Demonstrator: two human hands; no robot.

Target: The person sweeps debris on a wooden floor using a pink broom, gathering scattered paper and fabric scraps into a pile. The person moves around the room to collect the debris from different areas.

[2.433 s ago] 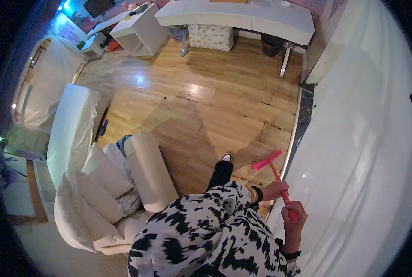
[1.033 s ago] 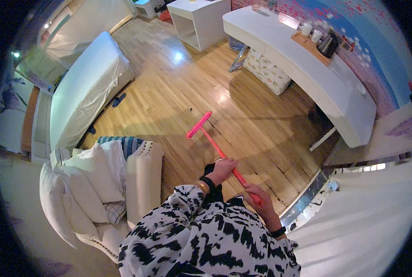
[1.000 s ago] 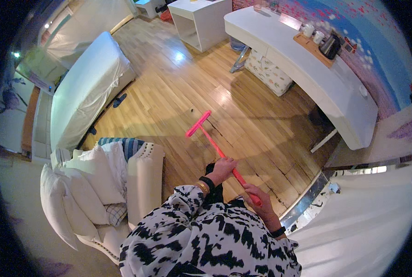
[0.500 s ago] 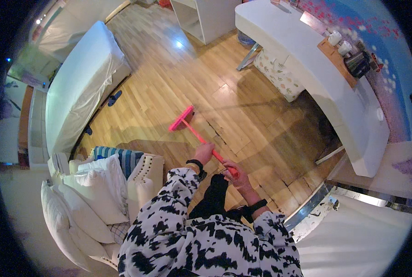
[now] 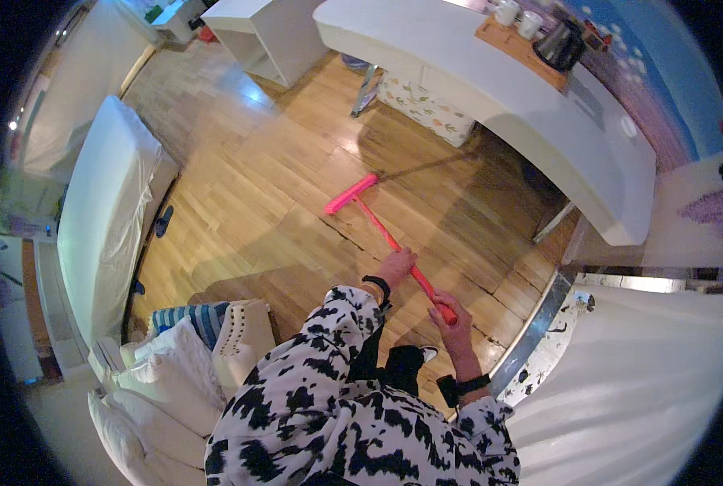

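Note:
Both my hands are closed round the red-pink handle of a broom (image 5: 376,221). My left hand (image 5: 397,264) grips it partway down the shaft. Higher up, my right hand (image 5: 454,314) wraps the handle near its top end, whose tip pokes out past the fingers. The broom's wide pink head (image 5: 351,194) is at the wood floor (image 5: 288,190), ahead of me and slightly left. From here I cannot tell how firmly it presses down.
A cream studded armchair (image 5: 242,336) with white pillows stands at my near left, a white-covered bed (image 5: 106,219) beyond it. Slippers (image 5: 164,221) lie beside the bed. Ahead right curves a white desk (image 5: 491,81) bearing a kettle (image 5: 559,44) and cups. A white curtain (image 5: 621,381) hangs at near right.
The broom head has moved to the right across the floor, past a dark crack between the boards. Both hands have shifted right with the handle, and my view has turned.

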